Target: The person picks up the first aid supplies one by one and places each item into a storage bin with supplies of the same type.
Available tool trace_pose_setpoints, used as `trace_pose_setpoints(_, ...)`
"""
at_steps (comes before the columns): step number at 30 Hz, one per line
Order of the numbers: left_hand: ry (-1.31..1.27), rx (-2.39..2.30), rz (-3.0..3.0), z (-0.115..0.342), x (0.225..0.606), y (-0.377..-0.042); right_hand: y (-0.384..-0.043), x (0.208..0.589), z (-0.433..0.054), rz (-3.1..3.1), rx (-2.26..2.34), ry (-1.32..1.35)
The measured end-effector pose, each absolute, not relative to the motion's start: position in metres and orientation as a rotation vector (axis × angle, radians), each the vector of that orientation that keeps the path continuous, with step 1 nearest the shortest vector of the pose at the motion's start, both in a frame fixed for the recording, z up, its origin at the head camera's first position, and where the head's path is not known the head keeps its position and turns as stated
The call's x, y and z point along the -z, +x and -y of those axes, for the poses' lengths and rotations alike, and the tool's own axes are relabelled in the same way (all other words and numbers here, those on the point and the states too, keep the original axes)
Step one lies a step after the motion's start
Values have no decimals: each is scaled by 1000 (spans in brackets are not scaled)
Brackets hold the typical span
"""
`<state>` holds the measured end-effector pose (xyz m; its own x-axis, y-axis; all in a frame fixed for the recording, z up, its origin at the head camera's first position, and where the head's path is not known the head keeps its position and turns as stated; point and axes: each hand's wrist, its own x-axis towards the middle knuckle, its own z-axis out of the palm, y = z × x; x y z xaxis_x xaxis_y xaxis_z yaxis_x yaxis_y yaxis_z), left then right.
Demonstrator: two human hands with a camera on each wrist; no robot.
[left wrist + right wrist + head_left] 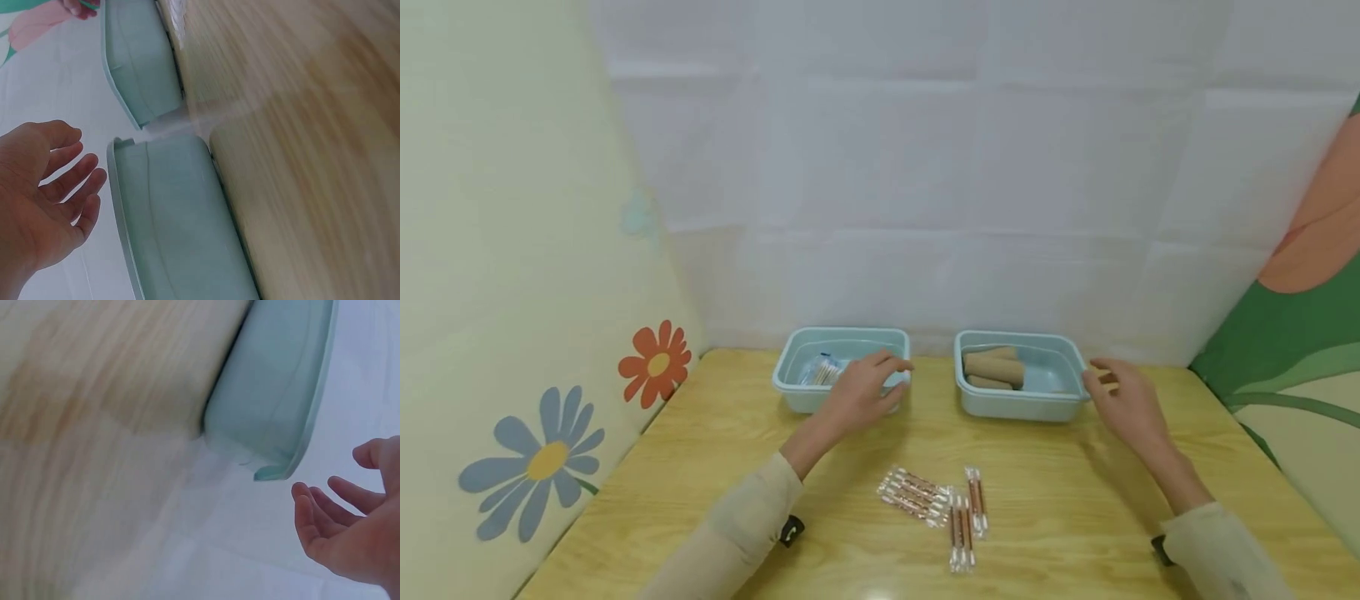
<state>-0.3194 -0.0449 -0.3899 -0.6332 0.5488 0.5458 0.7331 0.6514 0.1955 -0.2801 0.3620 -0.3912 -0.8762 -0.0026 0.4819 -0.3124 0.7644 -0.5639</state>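
My left hand [865,390] hovers over the right side of the left light-blue basin [805,402], fingers loosely bent around nothing. In that basin lies a clear packet of white cotton swabs [824,372]. At the right end of the other light-blue basin [1022,408] is my right hand [1126,407], its relaxed fingertips close to the rim and holding nothing. Tan rolls [994,368] are piled in this basin's left half. The right wrist view shows the loosely bent fingers [306,519] just beyond the basin's corner.
Several brown swabs in clear wrappers [916,497] lie in a cluster on the wooden table [700,467], nearer than the basins. More wrapped swabs [961,533] lie beside them, pointing towards me. Behind the basins hangs a white sheet [880,167]. Painted flowers decorate both side walls.
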Motion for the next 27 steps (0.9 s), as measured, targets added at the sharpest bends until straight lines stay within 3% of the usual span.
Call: trace_pose_setpoints(27, -715, 543, 2526, 139, 392, -326, -249, 376, -292, 2616, -1068, 567)
